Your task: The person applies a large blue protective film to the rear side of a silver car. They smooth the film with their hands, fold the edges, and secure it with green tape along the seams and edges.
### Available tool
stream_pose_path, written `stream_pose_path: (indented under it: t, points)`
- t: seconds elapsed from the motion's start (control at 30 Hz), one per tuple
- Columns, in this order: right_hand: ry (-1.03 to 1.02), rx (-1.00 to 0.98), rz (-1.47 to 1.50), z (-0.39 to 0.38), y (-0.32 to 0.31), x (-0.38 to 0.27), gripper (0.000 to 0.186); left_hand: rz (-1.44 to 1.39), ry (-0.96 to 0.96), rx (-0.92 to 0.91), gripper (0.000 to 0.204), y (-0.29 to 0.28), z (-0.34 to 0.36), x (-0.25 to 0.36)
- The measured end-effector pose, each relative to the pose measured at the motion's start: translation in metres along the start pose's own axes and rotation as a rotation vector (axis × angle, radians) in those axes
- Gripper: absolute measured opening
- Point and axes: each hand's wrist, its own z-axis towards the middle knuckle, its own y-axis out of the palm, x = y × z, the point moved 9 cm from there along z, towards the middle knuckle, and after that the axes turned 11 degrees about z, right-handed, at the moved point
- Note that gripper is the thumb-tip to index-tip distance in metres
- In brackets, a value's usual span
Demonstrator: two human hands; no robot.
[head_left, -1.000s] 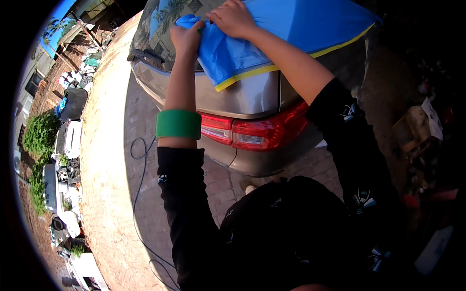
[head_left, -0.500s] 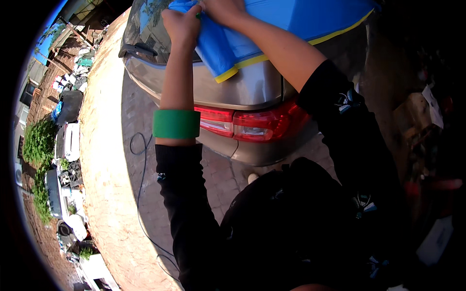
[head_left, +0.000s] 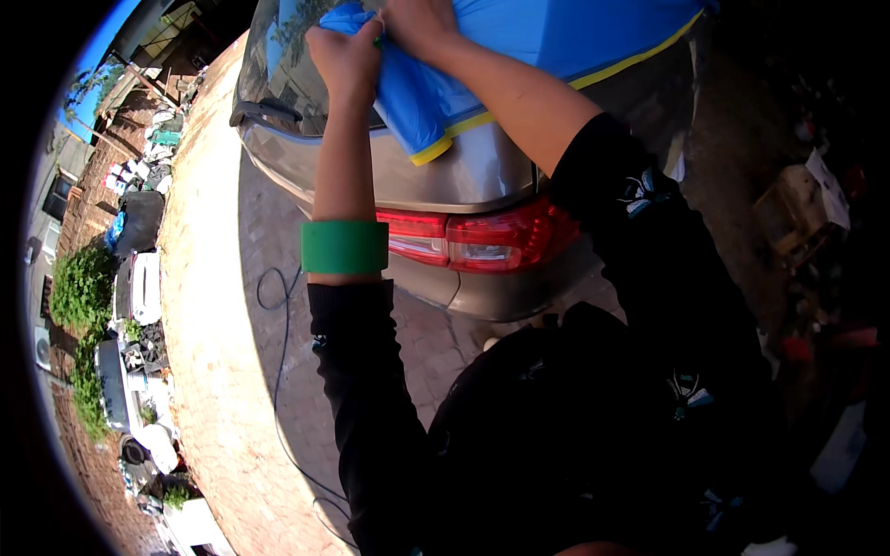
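Blue plastic film (head_left: pixel 589 42) with a yellow strip along its edge lies over the back corner of a brown-grey car (head_left: pixel 473 176). My left hand (head_left: pixel 348 60) is closed on a bunched part of the film by the rear window, and a small bit of green shows at its fingers. Right beside it, my right hand (head_left: pixel 419 28) is also closed on the film, its fingertips partly hidden at the top edge. Below the hands, a folded length of film hangs down onto the bodywork. A wide green band (head_left: pixel 345 246) circles my left forearm.
Below the film is the car's red tail light (head_left: pixel 510 236). A dark hose or cable (head_left: pixel 278 371) trails over the paving at the left. Car parts and clutter (head_left: pixel 144 287) line the far left; a cardboard box (head_left: pixel 793 208) stands in shade at the right.
The view has shifted slightly, so the car and background sit a little differently. Both hands stay together on the film with only a small movement.
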Motion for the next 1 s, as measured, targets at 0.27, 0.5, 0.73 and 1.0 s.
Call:
stream_pose_path:
  t: [0.27,0.5,0.73,1.0]
  points:
    - [0.02,-0.253,0.295,0.009,0.018,0.023,0.034,-0.124,-0.105,-0.103,0.056,0.01,0.018,-0.035]
    - [0.059,-0.63,0.734,0.012,0.032,0.042,0.039,-0.227,-0.109,-0.113,0.065,0.013,0.016,-0.037]
    - [-0.026,-0.675,0.794,0.003,0.018,0.033,0.029,0.062,0.133,-0.212,0.042,0.014,0.017,-0.031]
    - [-0.075,-0.486,0.461,0.0,-0.002,0.032,0.026,0.481,0.419,-0.377,0.031,0.034,0.02,0.001]
